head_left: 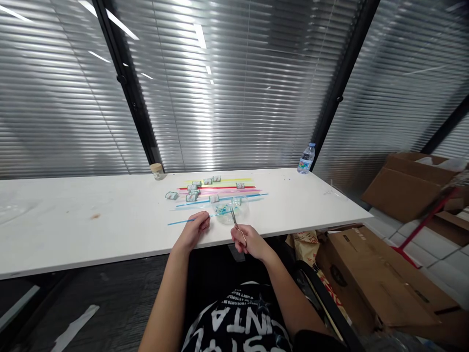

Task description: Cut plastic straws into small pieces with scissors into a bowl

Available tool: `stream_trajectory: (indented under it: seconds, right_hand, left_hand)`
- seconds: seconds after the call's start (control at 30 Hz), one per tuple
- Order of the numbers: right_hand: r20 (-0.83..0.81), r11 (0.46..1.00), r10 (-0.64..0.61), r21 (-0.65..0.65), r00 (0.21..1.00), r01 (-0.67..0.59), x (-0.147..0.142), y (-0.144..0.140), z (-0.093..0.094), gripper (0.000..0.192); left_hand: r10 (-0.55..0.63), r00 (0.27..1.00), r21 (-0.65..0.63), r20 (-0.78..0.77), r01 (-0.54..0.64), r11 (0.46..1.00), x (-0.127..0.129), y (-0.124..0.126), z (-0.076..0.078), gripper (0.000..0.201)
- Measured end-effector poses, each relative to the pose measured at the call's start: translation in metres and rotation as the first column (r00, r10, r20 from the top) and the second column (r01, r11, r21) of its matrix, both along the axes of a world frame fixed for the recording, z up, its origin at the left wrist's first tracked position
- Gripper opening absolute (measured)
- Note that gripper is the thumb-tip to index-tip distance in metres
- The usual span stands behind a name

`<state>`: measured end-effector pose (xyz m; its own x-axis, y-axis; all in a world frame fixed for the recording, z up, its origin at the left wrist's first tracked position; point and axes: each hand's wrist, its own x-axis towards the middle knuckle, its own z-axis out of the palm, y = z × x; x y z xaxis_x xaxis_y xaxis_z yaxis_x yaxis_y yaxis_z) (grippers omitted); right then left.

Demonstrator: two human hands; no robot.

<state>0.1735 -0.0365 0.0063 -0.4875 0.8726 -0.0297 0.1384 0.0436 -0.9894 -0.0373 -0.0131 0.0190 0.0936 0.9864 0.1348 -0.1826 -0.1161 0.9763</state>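
My left hand is closed around a thin blue straw, which sticks out to the left and also runs right over a clear plastic bowl. In my right hand is a pair of scissors with rose-gold handles, its blades pointing up at the straw's right end above the bowl. Whether the blades touch the straw I cannot tell. Small blue and green pieces lie inside the bowl. Just behind it, another blue straw rests on the white table.
Red straws, pink straws and yellow straws lie farther back, with several small printed packets among them. A lidded jar and a water bottle stand by the blinds. Cardboard boxes sit at the right.
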Motion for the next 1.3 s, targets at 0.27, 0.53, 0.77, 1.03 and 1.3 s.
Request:
stream_trajectory:
  seconds: [0.27,0.53,0.77,1.03,1.3]
  right_hand:
    - [-0.018,0.997,-0.071,0.041,0.997,0.071,-0.012,0.004,0.003,0.043]
    - [0.006,0.994,-0.092,0.058,0.996,0.092,-0.011,0.003,0.005,0.045]
    - [0.013,0.994,-0.090,0.069,0.996,0.089,-0.012,0.003,0.006,0.046]
    - [0.005,0.993,-0.100,0.071,0.995,0.099,-0.011,0.003,0.006,0.048]
    - [-0.024,0.993,-0.120,-0.006,0.992,0.120,-0.015,0.004,0.001,0.047]
  left_hand:
    - [-0.025,1.000,0.000,-0.015,0.025,1.000,-0.001,0.000,-0.001,0.044]
    - [-0.029,0.999,-0.007,-0.013,0.029,1.000,-0.002,0.001,-0.001,0.043]
    - [-0.039,0.999,0.003,-0.024,0.039,0.999,-0.002,0.002,-0.003,0.043]
    - [-0.022,0.999,0.003,-0.035,0.022,1.000,-0.001,0.001,-0.002,0.045]
    - [-0.001,1.000,0.014,-0.027,0.001,1.000,0.001,0.001,0.000,0.051]
